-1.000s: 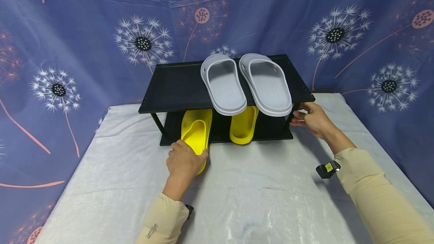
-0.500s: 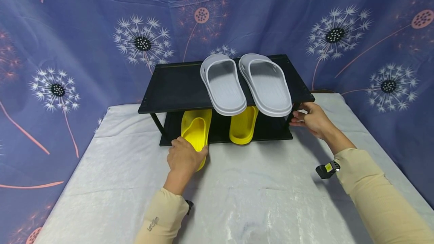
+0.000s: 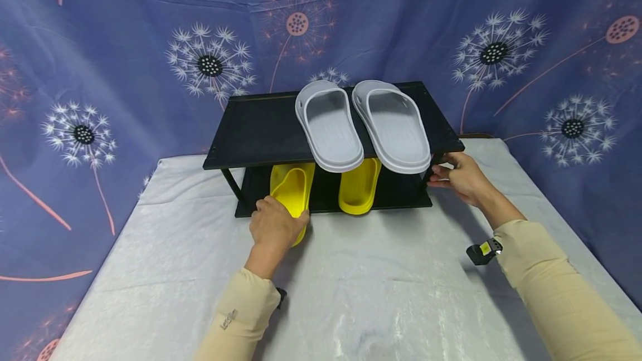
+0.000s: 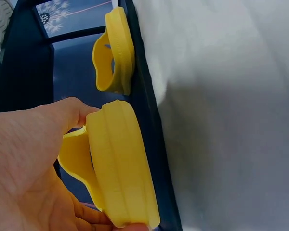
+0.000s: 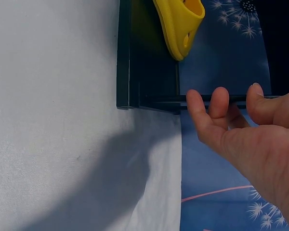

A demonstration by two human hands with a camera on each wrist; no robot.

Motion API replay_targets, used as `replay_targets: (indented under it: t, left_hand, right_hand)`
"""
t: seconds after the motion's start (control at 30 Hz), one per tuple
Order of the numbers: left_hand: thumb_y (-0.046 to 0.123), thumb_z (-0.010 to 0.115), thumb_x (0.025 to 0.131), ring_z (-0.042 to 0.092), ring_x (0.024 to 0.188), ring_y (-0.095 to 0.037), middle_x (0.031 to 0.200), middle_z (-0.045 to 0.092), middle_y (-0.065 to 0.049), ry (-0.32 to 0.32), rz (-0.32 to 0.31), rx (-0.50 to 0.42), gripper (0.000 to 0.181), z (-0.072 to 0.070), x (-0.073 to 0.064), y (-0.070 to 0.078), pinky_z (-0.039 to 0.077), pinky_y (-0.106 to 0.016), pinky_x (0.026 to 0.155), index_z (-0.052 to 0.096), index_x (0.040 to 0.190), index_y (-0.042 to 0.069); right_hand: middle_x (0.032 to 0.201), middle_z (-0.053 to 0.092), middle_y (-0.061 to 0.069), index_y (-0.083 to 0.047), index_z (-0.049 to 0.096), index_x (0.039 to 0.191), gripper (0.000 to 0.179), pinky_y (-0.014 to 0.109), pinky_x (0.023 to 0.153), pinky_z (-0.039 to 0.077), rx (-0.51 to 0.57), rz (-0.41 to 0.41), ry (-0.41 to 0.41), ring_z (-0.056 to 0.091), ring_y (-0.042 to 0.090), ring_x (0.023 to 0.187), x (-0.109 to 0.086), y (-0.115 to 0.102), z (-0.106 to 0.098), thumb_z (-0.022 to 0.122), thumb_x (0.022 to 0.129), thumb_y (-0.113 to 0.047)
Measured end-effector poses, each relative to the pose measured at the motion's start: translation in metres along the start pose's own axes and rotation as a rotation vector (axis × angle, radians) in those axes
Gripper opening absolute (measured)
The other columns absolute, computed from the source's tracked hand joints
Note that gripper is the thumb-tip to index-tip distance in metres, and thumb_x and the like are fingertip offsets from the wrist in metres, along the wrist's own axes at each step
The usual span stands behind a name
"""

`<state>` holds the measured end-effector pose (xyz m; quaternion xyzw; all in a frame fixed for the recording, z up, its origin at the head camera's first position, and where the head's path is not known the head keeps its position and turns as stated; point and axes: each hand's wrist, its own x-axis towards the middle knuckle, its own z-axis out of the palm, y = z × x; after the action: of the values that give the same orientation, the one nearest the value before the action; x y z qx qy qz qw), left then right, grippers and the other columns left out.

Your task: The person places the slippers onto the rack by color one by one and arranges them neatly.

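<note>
My left hand grips the heel end of a yellow slipper, thumb on one side and fingers on the other. The slipper's front lies inside the lower tier of a black two-tier shoe rack; its heel juts out past the front edge. In the left wrist view, the heel faces the camera. A second yellow slipper sits on the lower shelf to the right. My right hand holds the rack's right post with its fingertips and thumb.
Two grey slippers stand side by side on the top shelf, right of its middle. A white cloth covers the table. Behind the rack hangs a blue curtain with dandelion prints.
My left hand has moved forward a little, and the gripped yellow slipper has slid further into the lower tier. The right hand stays at the post.
</note>
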<state>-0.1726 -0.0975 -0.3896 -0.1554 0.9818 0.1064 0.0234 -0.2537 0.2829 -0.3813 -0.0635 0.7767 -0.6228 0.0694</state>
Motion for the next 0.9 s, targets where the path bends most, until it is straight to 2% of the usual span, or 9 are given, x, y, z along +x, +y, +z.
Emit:
replay_targets:
  t: [0.2,0.4,0.63,0.9]
  left_hand:
    - [0.067,0.06,0.077,0.055,0.09,-0.039,0.098,0.046,-0.022,0.006,0.014,0.003,0.092,-0.004,0.007,0.005,0.056,-0.047,0.071,0.039,0.121,-0.012]
    - [0.067,0.059,0.077,0.056,0.095,-0.041,0.106,0.048,-0.026,0.016,0.027,0.006,0.098,-0.006,0.013,0.007,0.055,-0.048,0.077,0.038,0.127,-0.014]
    - [0.068,0.057,0.079,0.055,0.098,-0.042,0.112,0.048,-0.028,0.0,0.036,0.016,0.101,-0.006,0.02,0.009,0.055,-0.049,0.081,0.035,0.132,-0.015]
    - [0.069,0.055,0.079,0.057,0.096,-0.042,0.112,0.049,-0.027,0.028,0.063,0.033,0.1,-0.007,0.027,0.011,0.056,-0.048,0.076,0.037,0.132,-0.014]
  right_hand:
    - [0.112,0.039,0.018,-0.006,0.047,0.112,0.022,0.034,0.078,0.06,0.003,0.006,-0.003,0.059,0.021,0.081,-0.001,-0.002,0.002,0.042,0.097,0.01]
    - [0.115,0.038,0.02,-0.008,0.047,0.111,0.023,0.035,0.079,0.06,0.005,0.012,0.003,0.059,0.021,0.08,-0.001,-0.003,0.002,0.042,0.097,0.009]
    - [0.112,0.039,0.016,-0.007,0.047,0.111,0.022,0.036,0.078,0.06,0.031,0.015,0.004,0.058,0.019,0.078,0.0,-0.002,0.002,0.043,0.097,0.009]
    - [0.109,0.041,0.013,-0.007,0.047,0.11,0.022,0.037,0.079,0.06,0.026,0.011,0.004,0.058,0.018,0.078,0.0,-0.002,0.001,0.044,0.097,0.009]
